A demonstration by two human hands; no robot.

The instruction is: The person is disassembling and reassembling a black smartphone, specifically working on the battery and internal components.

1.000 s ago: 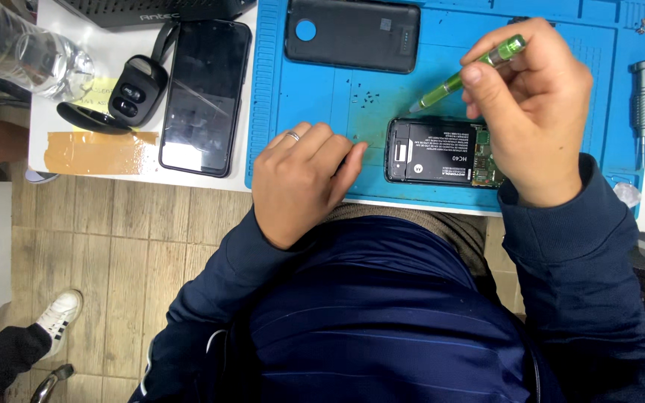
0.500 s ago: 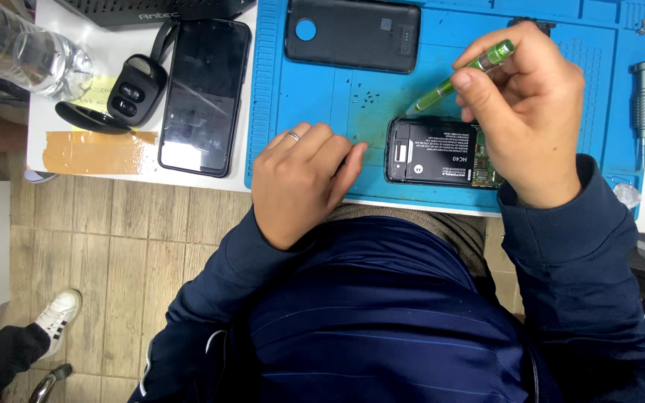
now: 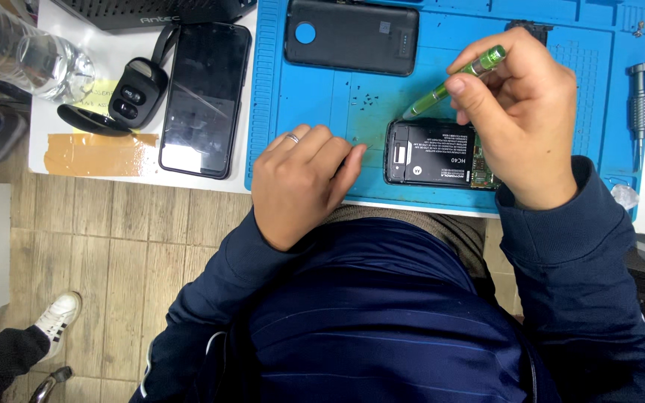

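At the far left a clear plastic bottle [image 3: 16,56] lies at the white table's [image 3: 76,168] left edge, with a black key fob [image 3: 134,93] just beside it and a strip of brown tape [image 3: 98,153] stuck along the near edge. A black smartphone [image 3: 204,97] lies screen up between the fob and the blue work mat [image 3: 315,112], which covers the table's right part.

The left hand [image 3: 304,183] rests on the mat's near edge, fingers curled loosely and holding nothing; a ring sits on one finger, and the fingertips [image 3: 352,157] lie just beside the left end of the opened phone [image 3: 434,153]. That phone lies back up near the mat's near edge, its black battery showing, its right end hidden under the right hand [image 3: 520,119].

The right hand is closed around a green screwdriver [image 3: 457,71], pinched between thumb and fingers. The tool slants down to the left, its tip just above the phone's far left corner; whether it touches cannot be told.

A black back cover [image 3: 352,33] lies at the mat's far edge, well apart from the phone, with tiny dark screws [image 3: 363,101] scattered between them. A grey metal screwdriver [image 3: 638,101] lies by the mat's right edge.

Below the table edge are a wood-pattern floor [image 3: 113,254] and, at the lower left, another person's white shoe [image 3: 57,317].
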